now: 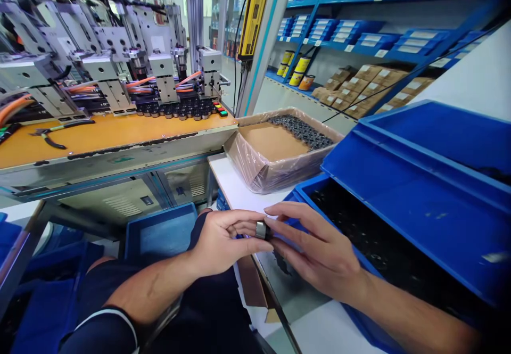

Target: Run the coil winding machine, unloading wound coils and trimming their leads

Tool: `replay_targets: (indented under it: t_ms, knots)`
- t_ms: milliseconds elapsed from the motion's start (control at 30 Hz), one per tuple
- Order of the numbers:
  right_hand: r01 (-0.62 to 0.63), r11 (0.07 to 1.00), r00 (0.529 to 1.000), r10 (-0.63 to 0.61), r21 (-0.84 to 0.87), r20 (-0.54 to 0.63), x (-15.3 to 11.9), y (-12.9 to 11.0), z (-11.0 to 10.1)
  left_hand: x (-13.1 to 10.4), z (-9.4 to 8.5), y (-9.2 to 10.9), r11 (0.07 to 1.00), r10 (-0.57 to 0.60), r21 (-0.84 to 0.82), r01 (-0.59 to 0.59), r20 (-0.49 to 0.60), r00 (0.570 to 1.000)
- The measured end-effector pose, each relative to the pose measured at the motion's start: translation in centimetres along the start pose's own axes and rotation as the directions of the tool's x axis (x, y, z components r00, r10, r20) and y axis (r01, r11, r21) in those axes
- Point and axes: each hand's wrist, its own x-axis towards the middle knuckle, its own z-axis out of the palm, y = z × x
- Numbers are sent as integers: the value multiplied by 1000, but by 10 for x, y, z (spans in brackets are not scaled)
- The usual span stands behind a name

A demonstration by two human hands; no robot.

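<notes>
A small round part (261, 230), silver on its left side and black on its right, is held between both hands over the edge of the white table. My left hand (229, 232) grips its silver side between fingers and thumb. My right hand (315, 247) touches the black side with its fingertips, the index finger raised a little above. Just right of my right hand is a blue bin (355, 231) with many black parts in it. Beyond the hands sits a plastic-lined cardboard box (275, 170) with rows of dark parts.
A machine (162, 66) stands on an orange bench (159, 130) at the back left, with pliers (59, 130) and black round parts (181, 110). A blue tray (159, 231) lies low on the left. Stacked blue bins (419, 173) rise at the right.
</notes>
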Motion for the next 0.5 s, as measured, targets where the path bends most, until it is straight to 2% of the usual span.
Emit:
replay_targets:
  t_ms: [133, 333, 500]
  knots:
    - [33, 999, 999, -33, -41, 4, 0, -1, 1, 0, -1, 3, 998, -22, -52, 24, 33, 999]
    - [115, 975, 993, -116, -192, 5, -3, 4, 3, -1, -4, 6, 993, -107, -40, 109, 54, 993]
    - [151, 964, 989, -147, -218, 33, -4, 4, 2, 0, -6, 8, 983, -174, -56, 177, 50, 983]
